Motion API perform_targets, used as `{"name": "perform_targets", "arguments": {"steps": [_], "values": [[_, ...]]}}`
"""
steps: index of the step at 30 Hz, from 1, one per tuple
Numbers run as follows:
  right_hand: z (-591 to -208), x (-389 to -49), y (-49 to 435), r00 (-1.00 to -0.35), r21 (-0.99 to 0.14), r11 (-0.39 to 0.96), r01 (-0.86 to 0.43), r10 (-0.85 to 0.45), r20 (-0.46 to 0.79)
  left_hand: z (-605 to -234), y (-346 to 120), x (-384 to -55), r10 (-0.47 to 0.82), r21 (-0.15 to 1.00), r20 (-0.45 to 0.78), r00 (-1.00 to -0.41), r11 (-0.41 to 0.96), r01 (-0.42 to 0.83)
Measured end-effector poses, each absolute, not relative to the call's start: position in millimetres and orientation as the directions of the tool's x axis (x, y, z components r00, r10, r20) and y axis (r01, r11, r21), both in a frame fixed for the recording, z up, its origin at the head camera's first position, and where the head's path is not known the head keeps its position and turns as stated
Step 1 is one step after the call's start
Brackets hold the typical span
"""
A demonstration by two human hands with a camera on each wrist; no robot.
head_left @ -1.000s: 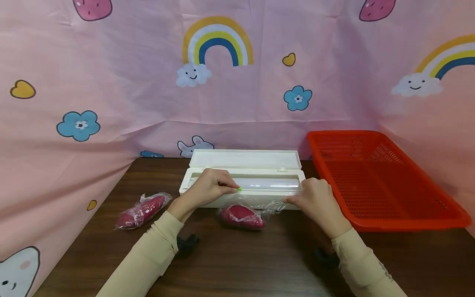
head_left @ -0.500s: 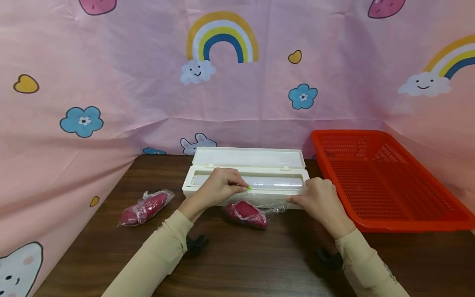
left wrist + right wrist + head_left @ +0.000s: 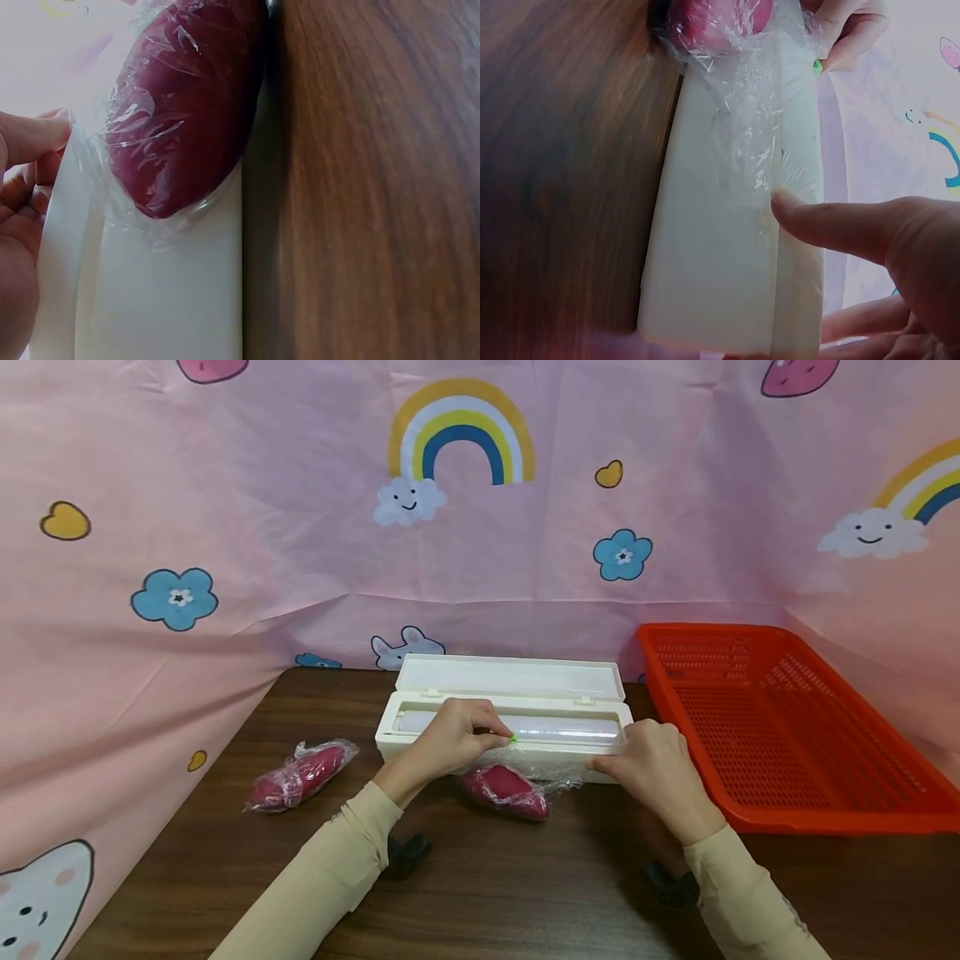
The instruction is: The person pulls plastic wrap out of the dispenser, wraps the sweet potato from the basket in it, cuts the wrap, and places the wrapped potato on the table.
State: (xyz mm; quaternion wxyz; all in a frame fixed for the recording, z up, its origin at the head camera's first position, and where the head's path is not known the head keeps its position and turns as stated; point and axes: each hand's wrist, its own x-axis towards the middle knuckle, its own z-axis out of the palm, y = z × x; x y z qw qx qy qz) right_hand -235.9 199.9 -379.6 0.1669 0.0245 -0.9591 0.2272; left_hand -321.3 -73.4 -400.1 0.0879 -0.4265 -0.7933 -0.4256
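Place: you're at a staged tabletop recording corner, not a real kitchen.
Backdrop: pink cloth [image 3: 225, 485] printed with rainbows, flowers and strawberries screens off three sides.
Surface: a dark wooden table [image 3: 525, 893].
Props: a white cling-film dispenser box [image 3: 510, 681] and a red plastic basket [image 3: 787, 727].

In the left wrist view, the left hand [image 3: 22, 225] is cut off by the left edge beside the white dispenser box [image 3: 161, 300], so that only a few fingertips are seen, and the upper end of the wrapped sweet potato [image 3: 184, 105] is lost at the top edge. In the right wrist view, most of the right hand [image 3: 885, 247] is cropped beside the box and only one end of the sweet potato is shown, while the wooden table [image 3: 562, 187] left of the box is blurred. In the head view, what the small green piece [image 3: 513, 740] at the left fingertips over the box is cannot be made out, and the fingertips of the right hand are hidden against the front edge of the box
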Motion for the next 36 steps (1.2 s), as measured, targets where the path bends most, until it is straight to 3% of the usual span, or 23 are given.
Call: {"name": "perform_targets", "arguments": {"steps": [7,19,26,31,36], "values": [[-379.5,-232.7,201.3,-0.948,-0.434,0.894,-0.108,0.039,0.316,-399.2,-67.9,-318.6,0.612,0.595,0.502,-0.611,0.269,0.757],[-381.2,-235.3,201.4,-0.937,-0.412,0.895,-0.169,-0.016,0.350,-398.3,-73.2,-317.1,0.643,0.535,0.431,-0.633,0.383,0.753],[-383.1,-235.3,204.0,-0.927,-0.397,0.899,-0.183,-0.024,0.374,-400.6,-71.1,-320.3,0.632,0.464,0.486,-0.604,0.399,0.791],[-381.1,-235.3,205.3,-0.940,-0.407,0.899,-0.161,-0.013,0.342,-397.2,-72.3,-321.6,0.680,0.403,0.455,-0.576,0.419,0.814],[-379.6,-237.5,204.4,-0.943,-0.400,0.902,-0.165,-0.026,0.331,-394.7,-81.6,-326.9,0.698,0.431,0.428,-0.575,0.402,0.808]]}}
